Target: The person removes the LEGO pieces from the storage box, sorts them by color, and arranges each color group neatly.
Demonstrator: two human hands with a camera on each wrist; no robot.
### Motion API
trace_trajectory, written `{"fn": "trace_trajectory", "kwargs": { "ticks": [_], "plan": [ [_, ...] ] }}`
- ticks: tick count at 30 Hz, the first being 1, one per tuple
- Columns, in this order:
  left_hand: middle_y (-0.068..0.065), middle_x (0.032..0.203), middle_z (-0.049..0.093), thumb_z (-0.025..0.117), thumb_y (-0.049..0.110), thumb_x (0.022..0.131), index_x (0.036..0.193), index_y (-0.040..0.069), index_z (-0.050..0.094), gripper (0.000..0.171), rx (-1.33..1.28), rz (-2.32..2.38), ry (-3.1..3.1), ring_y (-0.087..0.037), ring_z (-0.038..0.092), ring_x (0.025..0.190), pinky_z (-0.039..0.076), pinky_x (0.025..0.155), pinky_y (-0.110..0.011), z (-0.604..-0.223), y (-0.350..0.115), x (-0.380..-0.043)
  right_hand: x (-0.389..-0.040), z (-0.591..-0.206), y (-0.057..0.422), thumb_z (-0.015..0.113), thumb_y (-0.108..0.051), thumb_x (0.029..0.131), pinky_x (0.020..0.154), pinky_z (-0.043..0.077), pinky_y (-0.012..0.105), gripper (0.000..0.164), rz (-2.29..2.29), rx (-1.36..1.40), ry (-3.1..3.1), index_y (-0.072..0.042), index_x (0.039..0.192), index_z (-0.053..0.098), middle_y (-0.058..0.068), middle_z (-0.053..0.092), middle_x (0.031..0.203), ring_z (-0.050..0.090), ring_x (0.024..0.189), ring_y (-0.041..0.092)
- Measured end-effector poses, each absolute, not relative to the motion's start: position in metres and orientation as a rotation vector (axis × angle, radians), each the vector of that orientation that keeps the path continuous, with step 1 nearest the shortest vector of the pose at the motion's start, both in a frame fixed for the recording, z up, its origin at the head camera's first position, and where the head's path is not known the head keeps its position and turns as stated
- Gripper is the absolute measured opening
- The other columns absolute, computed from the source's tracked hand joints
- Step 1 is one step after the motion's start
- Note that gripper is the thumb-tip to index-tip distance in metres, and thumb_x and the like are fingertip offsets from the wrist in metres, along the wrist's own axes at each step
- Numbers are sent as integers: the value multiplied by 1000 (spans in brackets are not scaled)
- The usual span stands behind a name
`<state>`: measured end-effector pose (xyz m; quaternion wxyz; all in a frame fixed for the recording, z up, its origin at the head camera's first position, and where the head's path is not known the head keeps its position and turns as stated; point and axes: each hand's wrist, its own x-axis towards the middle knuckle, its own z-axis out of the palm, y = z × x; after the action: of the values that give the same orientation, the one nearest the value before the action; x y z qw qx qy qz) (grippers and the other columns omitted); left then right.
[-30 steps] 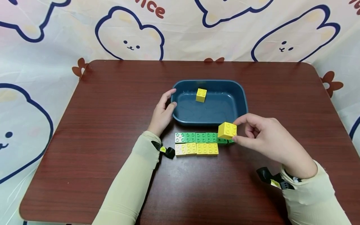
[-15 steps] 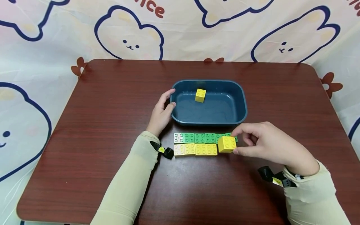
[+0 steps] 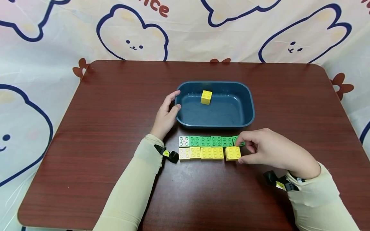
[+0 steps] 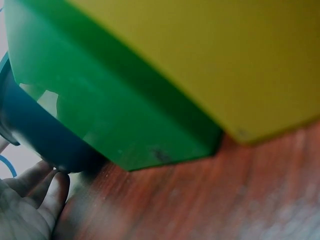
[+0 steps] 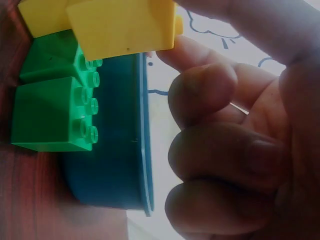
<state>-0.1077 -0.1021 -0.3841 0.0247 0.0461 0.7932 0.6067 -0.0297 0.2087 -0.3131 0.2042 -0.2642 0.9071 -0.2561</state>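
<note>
My right hand [image 3: 268,147] pinches a yellow toy brick [image 3: 233,153] between thumb and fingers. In the head view this brick sits at the right end of a yellow brick row [image 3: 201,153], a narrow gap away. The right wrist view shows the held yellow brick [image 5: 122,30] raised higher than the green bricks [image 5: 47,114] near it. My left hand [image 3: 165,117] holds the left end of a dark blue tray [image 3: 215,125], thumb and index fingertip at its rim. One yellow brick [image 3: 206,97] lies inside the tray.
A row of green bricks [image 3: 205,141] runs between the yellow row and the tray, its right end partly behind my right fingers. Everything stands on a dark red-brown table [image 3: 115,128]. A printed cloth [image 3: 185,35] hangs behind the table.
My right hand has brought the yellow brick down and toward me, from over the green row to the right end of the yellow row. My left hand stays at the tray.
</note>
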Motion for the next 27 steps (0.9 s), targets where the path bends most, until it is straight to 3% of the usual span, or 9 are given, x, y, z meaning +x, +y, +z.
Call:
{"fn": "trace_trajectory", "kwargs": {
  "ticks": [27],
  "plan": [
    [-7,153,44,49,9,103,150,14,47,47,149,1888,2450,-21,38,141,30,114,-46,-385,-102,-108,-34,-337,197,88,-24,76,52,36,26,32,-571,-689,2528,-22,96,63,-10,46,65,42,54,6]
  ]
}}
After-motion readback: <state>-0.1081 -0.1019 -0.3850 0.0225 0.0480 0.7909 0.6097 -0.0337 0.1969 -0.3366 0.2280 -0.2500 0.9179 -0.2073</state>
